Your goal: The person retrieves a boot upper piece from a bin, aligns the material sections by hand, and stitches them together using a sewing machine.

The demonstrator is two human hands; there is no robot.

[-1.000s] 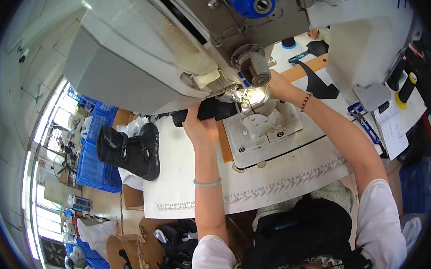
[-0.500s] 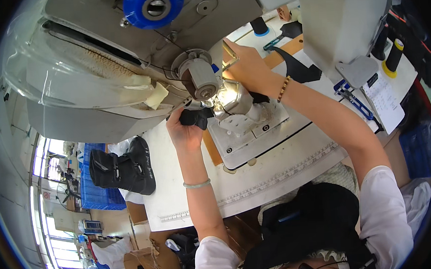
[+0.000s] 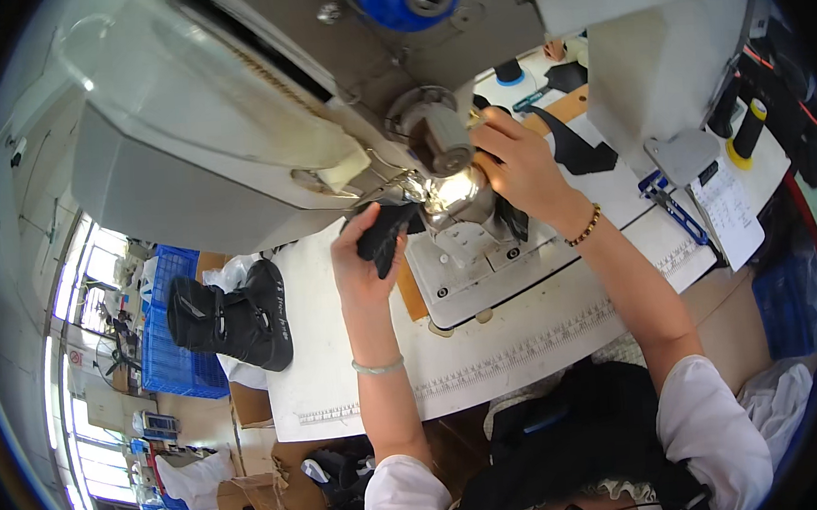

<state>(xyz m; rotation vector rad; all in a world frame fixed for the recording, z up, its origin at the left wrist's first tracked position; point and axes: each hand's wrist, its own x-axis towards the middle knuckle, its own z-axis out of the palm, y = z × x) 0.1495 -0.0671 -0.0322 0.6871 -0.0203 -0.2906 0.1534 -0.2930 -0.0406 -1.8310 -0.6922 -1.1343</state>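
Observation:
At the sewing machine [image 3: 464,238], my left hand [image 3: 364,258] pinches a black piece of material [image 3: 387,236] on the left of the lit metal post [image 3: 452,194]. The piece hangs partly below my fingers, and its other end reaches toward the needle area. My right hand [image 3: 527,168] is on the right of the post with its fingers curled, close to a small brass-coloured part [image 3: 478,116]. What those fingers hold, if anything, is hidden. More black material [image 3: 511,219] hangs below my right hand, beside the post. The needle itself cannot be made out.
The machine head [image 3: 324,101] overhangs my hands. A black boot [image 3: 230,317] stands at the table's left edge, by blue crates [image 3: 186,362]. To the right are a blue-handled tool [image 3: 677,206], a paper sheet [image 3: 731,207] and a thread spool [image 3: 747,131]. A ruler strip [image 3: 517,346] runs along the front.
The view has shifted slightly. My right hand has come nearer and rightward, away from the brass-coloured part. In my left hand the black piece now hangs lower and shows more of itself.

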